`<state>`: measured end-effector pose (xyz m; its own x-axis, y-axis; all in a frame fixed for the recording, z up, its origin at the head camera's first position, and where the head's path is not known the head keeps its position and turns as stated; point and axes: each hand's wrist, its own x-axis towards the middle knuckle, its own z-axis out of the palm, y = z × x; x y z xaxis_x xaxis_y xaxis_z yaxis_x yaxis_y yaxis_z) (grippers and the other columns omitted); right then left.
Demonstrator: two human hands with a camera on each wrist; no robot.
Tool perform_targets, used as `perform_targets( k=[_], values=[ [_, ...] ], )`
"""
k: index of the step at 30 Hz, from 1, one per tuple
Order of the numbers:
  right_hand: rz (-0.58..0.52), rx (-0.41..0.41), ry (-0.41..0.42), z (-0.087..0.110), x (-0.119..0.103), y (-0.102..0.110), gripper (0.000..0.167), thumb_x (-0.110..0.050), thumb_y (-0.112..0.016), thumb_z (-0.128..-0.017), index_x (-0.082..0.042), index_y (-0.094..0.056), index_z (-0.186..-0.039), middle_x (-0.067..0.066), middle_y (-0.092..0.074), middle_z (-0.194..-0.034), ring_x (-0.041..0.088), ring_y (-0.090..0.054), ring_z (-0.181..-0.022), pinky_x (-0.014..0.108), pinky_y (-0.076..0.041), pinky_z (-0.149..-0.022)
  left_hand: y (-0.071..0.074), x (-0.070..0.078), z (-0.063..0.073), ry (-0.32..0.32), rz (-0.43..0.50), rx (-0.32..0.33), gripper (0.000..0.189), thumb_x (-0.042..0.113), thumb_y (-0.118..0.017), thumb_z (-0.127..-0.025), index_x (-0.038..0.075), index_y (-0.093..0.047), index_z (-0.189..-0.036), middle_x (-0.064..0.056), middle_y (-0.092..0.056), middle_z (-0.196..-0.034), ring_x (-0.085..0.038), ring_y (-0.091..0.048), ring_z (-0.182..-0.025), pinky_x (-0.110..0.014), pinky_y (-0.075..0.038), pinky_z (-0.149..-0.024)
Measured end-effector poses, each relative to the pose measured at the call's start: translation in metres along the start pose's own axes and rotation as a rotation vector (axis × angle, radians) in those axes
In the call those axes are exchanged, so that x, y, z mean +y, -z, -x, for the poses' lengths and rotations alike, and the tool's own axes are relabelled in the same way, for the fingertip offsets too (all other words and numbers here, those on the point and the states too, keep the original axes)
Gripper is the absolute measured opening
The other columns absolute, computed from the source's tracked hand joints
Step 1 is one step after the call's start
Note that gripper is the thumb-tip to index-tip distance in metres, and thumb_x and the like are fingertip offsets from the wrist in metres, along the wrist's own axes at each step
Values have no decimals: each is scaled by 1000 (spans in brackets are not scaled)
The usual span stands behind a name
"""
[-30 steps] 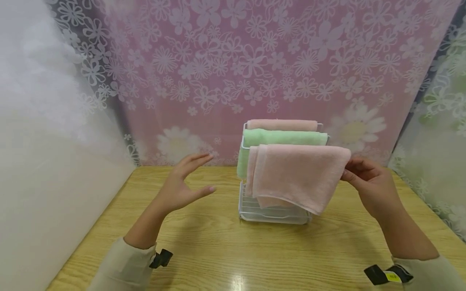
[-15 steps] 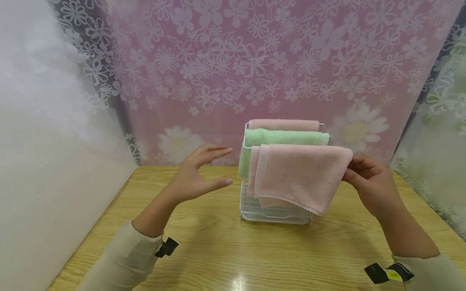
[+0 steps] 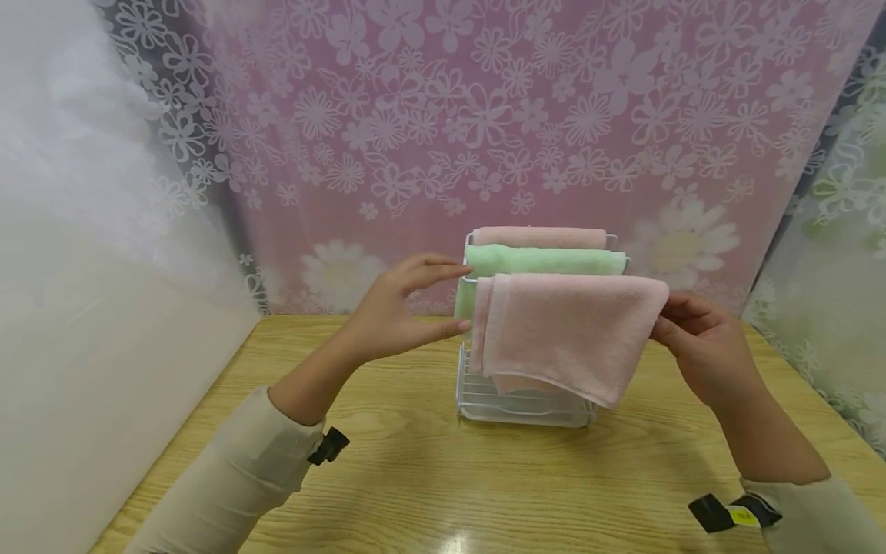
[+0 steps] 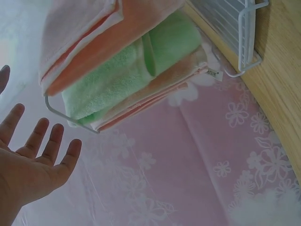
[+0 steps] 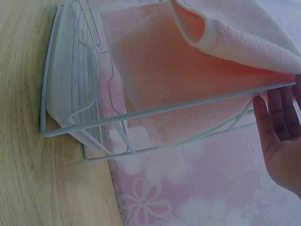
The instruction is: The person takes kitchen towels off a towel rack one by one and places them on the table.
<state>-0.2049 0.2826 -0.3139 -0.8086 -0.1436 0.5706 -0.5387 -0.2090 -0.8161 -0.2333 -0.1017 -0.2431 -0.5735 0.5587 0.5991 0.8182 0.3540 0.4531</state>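
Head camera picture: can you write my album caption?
Two hands flank a white rack, its green towel between two pink towels.

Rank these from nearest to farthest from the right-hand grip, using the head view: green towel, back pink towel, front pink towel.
1. Front pink towel: just left of the right-hand grip.
2. Green towel: behind it, in the middle.
3. Back pink towel: rearmost of the three.

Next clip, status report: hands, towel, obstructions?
Left hand open; right hand pinching right edge of front pink towel. Towel draped over white wire rack. Nothing seen in the way.
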Motion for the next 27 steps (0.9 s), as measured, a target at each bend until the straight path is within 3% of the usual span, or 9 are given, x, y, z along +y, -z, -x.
perform_targets(
  k=[11, 18, 27],
  values=[
    [47, 96, -33, -4, 0, -3, 23, 10, -53, -95, 4, -68, -112, 1, -69, -101, 11, -64, -91, 20, -53, -81, -4, 16, -31, -59, -76, -59, 47, 28, -83, -79, 11, -70, -121, 0, -67, -119, -11, -57, -115, -30, -42, -100],
    [37, 119, -43, -4, 0, -5, 21, 8, -57, -94, 3, -70, -110, 1, -70, -99, 10, -64, -89, 19, -53, -80, -7, 25, -45, -19, -98, -148, 38, 29, -82, -81, 14, -74, -115, 5, -70, -112, -6, -61, -105, -23, -45, -92],
    [22, 121, -22, -3, 3, -4, 24, 12, -55, -93, 1, -71, -107, 1, -70, -97, 10, -64, -88, 19, -53, -78, -15, 31, -68, -1, -110, -237, 36, 27, -83, -80, 16, -76, -113, 6, -69, -113, -6, -58, -109, -24, -47, -86]
  ],
)
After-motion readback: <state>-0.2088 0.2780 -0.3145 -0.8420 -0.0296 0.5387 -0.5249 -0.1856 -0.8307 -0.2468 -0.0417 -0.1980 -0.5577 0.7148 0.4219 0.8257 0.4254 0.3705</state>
